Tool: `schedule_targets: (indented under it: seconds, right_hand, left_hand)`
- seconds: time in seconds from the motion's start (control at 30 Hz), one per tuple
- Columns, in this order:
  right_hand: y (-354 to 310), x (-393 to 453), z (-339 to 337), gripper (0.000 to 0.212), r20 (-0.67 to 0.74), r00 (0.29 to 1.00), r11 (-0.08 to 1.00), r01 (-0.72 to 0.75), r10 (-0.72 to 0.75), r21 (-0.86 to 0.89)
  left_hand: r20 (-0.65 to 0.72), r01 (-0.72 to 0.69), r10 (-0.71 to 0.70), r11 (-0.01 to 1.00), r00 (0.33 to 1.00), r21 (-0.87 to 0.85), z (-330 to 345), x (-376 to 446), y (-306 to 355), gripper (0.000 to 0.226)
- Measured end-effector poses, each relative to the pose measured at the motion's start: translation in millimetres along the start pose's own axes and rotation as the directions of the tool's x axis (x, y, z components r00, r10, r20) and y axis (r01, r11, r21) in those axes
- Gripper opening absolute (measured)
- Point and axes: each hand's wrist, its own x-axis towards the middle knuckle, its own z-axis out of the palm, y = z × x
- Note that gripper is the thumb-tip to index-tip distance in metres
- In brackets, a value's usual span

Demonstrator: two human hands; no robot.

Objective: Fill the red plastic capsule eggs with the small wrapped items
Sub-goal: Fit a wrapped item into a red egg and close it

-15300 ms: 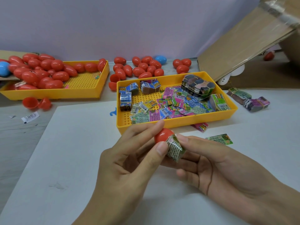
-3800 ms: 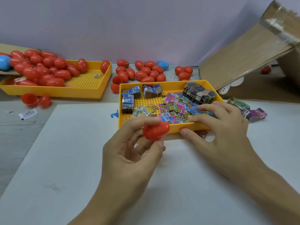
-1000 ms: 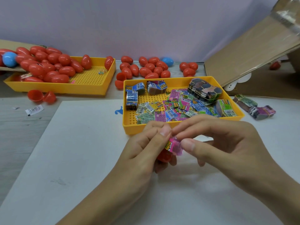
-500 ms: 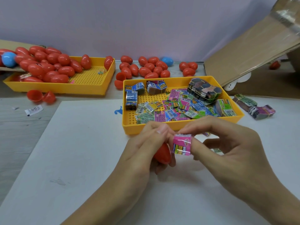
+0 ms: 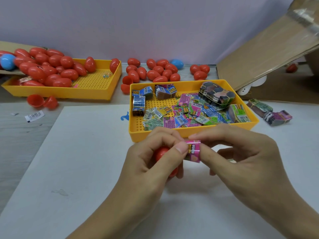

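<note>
My left hand point(image 5: 151, 163) curls around a red capsule egg point(image 5: 161, 152), which shows only partly between its fingers. Its thumb and forefinger also pinch the left edge of a small pink wrapped item point(image 5: 193, 150). My right hand point(image 5: 241, 161) pinches the same pink item from the right, just in front of the yellow tray point(image 5: 136, 133) that holds several wrapped items point(image 5: 188, 112). Whether the egg is open or closed is hidden by my fingers.
A second yellow tray point(image 5: 96, 94) at the back left holds several red eggs point(image 5: 51, 69). More red eggs point(image 5: 155, 69) and a blue egg point(image 5: 177, 63) lie behind. An open red egg point(image 5: 42, 101) lies left. Banded bundles point(image 5: 269, 112) sit right, under a cardboard flap point(image 5: 267, 49).
The pink wrapped item has turned between my fingers and my left thumb now pinches its left edge. The egg stays tucked in my left hand. Both hands have barely shifted.
</note>
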Motion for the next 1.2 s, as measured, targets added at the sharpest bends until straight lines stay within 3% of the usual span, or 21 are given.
schedule_targets:
  seconds: [0.17, 0.43, 0.6, 0.7, 0.87, 1.0, 1.2]
  right_hand:
    - [-2.6, 0.7, -0.7, 0.018, 0.049, 0.992, 0.991, 0.120, -0.117, -0.062]
    - [-0.8, -0.4, -0.3, 0.016, 0.016, 0.988, 0.979, 0.155, -0.154, -0.132]
    - [-0.4, -0.5, -0.1, 0.014, -0.018, 0.992, 0.991, 0.122, -0.124, -0.057]
    - [-0.4, -0.4, -0.4, 0.017, 0.011, 0.990, 0.988, 0.142, -0.142, -0.058]
    - [0.4, 0.0, -1.0, 0.015, 0.020, 0.990, 0.987, 0.142, -0.141, -0.070]
    - [-0.1, 0.0, -2.3, 0.019, 0.009, 0.991, 0.987, 0.131, -0.131, -0.096]
    - [-2.2, 2.6, -4.5, 0.013, -0.001, 0.994, 0.989, 0.110, -0.111, -0.102]
  left_hand:
    - [-0.006, -0.022, 0.022, 1.000, 1.000, 0.018, 0.6, 0.5, 0.6, 0.026]
    - [-0.024, -0.042, 0.042, 0.999, 0.999, -0.005, 2.9, -0.3, 1.7, 0.021]
    - [-0.034, 0.024, -0.031, 0.979, 0.999, -0.203, -3.0, 1.6, 0.1, 0.019]
    - [-0.067, -0.013, -0.010, 0.944, 0.998, -0.329, -4.0, 2.3, -0.6, 0.032]
    - [-0.183, -0.106, 0.074, 0.979, 0.980, -0.174, -2.0, 2.4, -3.7, 0.031]
    - [-0.139, -0.179, 0.176, 0.984, 0.975, -0.013, 1.1, -1.7, -2.6, 0.034]
    - [-0.134, -0.187, 0.193, 0.981, 0.972, 0.054, 0.3, -0.2, 1.2, 0.026]
